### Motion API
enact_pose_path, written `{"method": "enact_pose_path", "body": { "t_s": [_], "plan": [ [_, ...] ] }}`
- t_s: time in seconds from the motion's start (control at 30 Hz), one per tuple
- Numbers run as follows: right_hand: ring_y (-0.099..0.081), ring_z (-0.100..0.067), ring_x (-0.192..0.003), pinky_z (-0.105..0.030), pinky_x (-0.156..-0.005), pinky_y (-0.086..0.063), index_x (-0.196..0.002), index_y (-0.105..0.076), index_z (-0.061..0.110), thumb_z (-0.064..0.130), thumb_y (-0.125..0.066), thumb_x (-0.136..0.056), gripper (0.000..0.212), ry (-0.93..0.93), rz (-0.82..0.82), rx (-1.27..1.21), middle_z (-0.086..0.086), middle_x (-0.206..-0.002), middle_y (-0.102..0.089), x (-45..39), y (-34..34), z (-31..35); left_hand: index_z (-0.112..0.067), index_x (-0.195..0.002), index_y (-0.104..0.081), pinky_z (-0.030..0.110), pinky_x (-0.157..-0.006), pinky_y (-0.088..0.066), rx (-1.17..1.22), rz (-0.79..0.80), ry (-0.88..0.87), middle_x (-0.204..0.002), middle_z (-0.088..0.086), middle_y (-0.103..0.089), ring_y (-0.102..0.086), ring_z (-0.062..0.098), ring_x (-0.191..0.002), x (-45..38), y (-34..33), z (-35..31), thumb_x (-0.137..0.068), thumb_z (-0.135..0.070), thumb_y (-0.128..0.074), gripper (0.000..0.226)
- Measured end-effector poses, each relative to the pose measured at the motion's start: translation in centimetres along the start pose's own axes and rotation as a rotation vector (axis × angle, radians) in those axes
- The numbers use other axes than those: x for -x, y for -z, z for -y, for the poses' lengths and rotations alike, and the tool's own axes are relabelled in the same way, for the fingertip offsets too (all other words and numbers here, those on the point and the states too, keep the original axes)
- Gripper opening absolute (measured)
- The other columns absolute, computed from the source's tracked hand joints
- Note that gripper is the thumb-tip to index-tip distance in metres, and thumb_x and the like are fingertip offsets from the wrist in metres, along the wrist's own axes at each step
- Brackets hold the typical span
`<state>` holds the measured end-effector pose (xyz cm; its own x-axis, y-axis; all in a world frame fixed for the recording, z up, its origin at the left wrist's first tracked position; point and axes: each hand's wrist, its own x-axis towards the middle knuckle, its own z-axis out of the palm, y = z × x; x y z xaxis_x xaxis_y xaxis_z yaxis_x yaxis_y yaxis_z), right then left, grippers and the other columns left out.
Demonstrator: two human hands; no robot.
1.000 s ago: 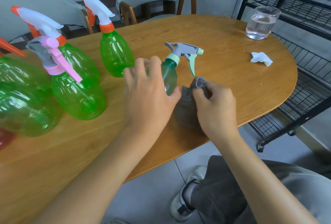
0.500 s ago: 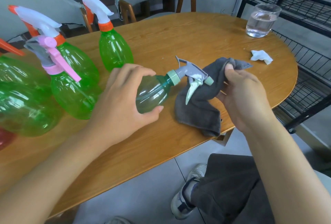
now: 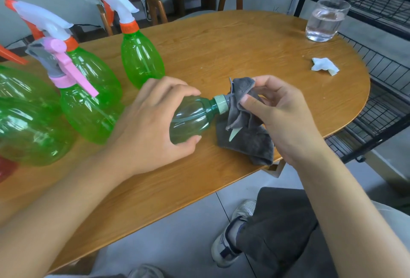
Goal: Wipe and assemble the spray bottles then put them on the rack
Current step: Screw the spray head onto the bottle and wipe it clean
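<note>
My left hand (image 3: 153,122) grips the body of a small teal spray bottle (image 3: 190,117), tilted on its side over the wooden table (image 3: 221,42) with its neck pointing right. My right hand (image 3: 281,117) holds a grey cloth (image 3: 248,135) wrapped over the bottle's spray head. Only the pale green collar and the trigger tip show past the cloth. The cloth's lower part rests on the table near the front edge.
Several larger green spray bottles (image 3: 142,60) with orange-white or pink heads stand at the left. A glass of water (image 3: 324,22) and a crumpled white tissue (image 3: 325,66) sit at the far right. A black wire rack (image 3: 377,60) stands right of the table. Chairs stand behind it.
My left hand tipped the small bottle from upright onto its side. My right hand lifted the cloth and brought it over the spray head, which was uncovered half a second ago.
</note>
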<state>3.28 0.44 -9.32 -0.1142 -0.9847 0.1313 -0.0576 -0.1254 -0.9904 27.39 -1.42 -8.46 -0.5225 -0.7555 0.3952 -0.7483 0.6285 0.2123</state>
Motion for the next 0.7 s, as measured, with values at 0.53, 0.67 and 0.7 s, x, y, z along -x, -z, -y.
{"method": "enact_pose_path", "body": {
  "t_s": [0.53, 0.67, 0.7],
  "plan": [
    [-0.065, -0.027, -0.073, -0.036, -0.070, -0.048, -0.100, -0.063, 0.015, 0.012, -0.069, -0.096, 0.008, -0.136, 0.008, -0.055, -0.013, -0.084, -0.073, -0.5, 0.5, -0.2, -0.038, -0.131, -0.051, 0.040, -0.090, -0.049, -0.024, -0.003, 0.049, -0.129, -0.018, -0.052, -0.052, 0.012, -0.118, -0.4, -0.5, -0.3, -0.077, -0.064, -0.069, 0.063],
    [-0.070, -0.027, -0.075, -0.044, -0.077, -0.051, -0.100, -0.063, 0.017, 0.011, -0.072, -0.094, 0.013, -0.159, 0.020, -0.083, -0.015, -0.088, -0.075, -0.4, 0.9, -0.1, -0.037, -0.132, -0.051, 0.036, -0.088, -0.047, -0.031, -0.022, 0.072, -0.129, -0.017, -0.052, -0.051, 0.012, -0.117, -0.2, -0.6, -0.4, -0.078, -0.063, -0.069, 0.063],
    [-0.068, -0.027, -0.074, -0.041, -0.074, -0.050, -0.096, -0.064, 0.019, 0.016, -0.075, -0.092, 0.012, -0.144, -0.023, -0.023, -0.017, -0.086, -0.075, -0.4, 0.9, -0.1, -0.036, -0.132, -0.051, 0.037, -0.087, -0.047, -0.035, -0.026, 0.078, -0.128, -0.016, -0.052, -0.051, 0.012, -0.116, -0.2, -0.6, -0.5, -0.078, -0.063, -0.069, 0.063]
  ]
}}
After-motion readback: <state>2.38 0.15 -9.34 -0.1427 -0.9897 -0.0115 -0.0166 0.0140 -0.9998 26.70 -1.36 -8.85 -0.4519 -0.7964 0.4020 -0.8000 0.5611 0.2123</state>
